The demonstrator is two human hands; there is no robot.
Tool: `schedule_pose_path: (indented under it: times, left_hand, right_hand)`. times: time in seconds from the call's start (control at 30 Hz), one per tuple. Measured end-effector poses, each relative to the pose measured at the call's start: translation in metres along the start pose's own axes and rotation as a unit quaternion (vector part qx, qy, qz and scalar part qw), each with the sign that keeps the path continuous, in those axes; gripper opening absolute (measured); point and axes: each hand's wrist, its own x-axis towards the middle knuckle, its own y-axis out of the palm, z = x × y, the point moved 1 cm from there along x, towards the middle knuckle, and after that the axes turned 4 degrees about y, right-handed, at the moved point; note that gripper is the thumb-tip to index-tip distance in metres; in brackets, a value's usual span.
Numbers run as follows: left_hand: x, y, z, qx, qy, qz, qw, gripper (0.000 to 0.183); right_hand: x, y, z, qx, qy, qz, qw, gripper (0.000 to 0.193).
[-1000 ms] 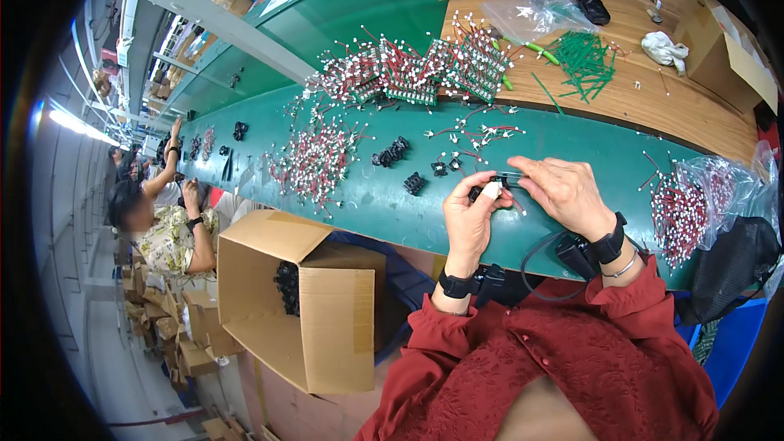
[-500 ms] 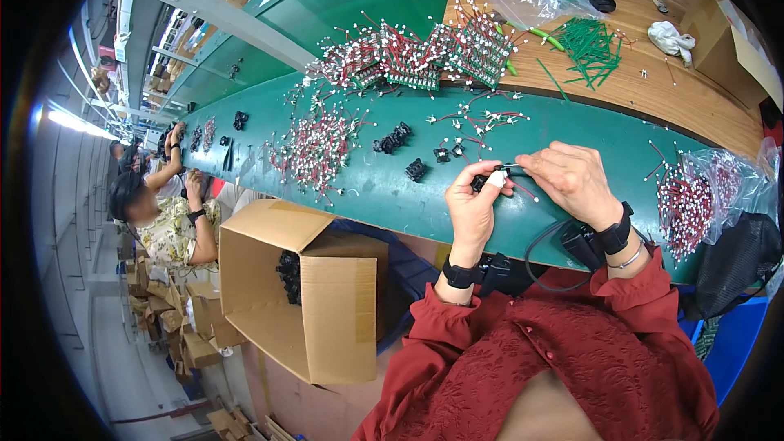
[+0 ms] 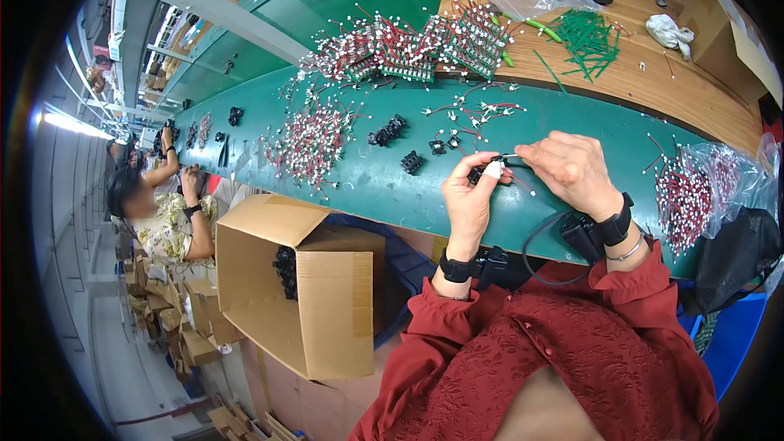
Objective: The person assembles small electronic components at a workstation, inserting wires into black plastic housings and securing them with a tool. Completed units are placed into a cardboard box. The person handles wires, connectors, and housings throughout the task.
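Note:
My left hand pinches a small black plastic part over the green bench. Its thumb wears a white cover, and a short red wire with a white connector sticks out beside the fingers. My right hand is closed in a pinch on a thin, metal-looking tool, its tip meeting the part at my left fingertips. The fingers partly hide the contact point. Close by on the bench lie small black parts, a larger black part and a black cluster.
Loose red-wired connectors form a heap to the left; another heap lies right, beside a clear bag. Wired circuit boards and green sticks lie beyond. An open cardboard box stands near left. A co-worker sits farther left.
The view shifts slightly, so the bench sits a little higher and farther left. Both hands keep their grips, with only small finger movement at the black part.

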Motion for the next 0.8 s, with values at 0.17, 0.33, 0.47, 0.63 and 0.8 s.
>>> schedule_pose_path:
  times: [0.17,0.33,0.47,0.63,0.8]
  left_hand:
    - [0.0,-0.003,-0.001,-0.002,0.011,-0.016,1.0,0.017]
    - [0.0,-0.002,0.0,0.021,0.02,-0.012,0.999,0.016]
    - [0.0,-0.001,0.0,0.032,0.017,-0.017,0.999,0.015]
    - [0.0,0.001,-0.001,0.053,0.029,-0.019,0.998,0.015]
    - [0.001,0.002,-0.001,0.053,0.029,-0.023,0.998,0.015]
  right_hand:
    - [0.0,-0.001,-0.001,0.004,0.003,-0.021,1.0,0.021]
    - [-0.003,0.004,0.001,0.003,-0.003,-0.006,1.0,0.021]
    - [-0.004,0.005,0.002,-0.005,0.001,0.002,1.0,0.021]
    - [-0.004,0.006,0.002,0.002,0.008,-0.001,1.0,0.021]
    - [-0.005,0.006,0.0,0.019,0.022,-0.006,1.0,0.021]
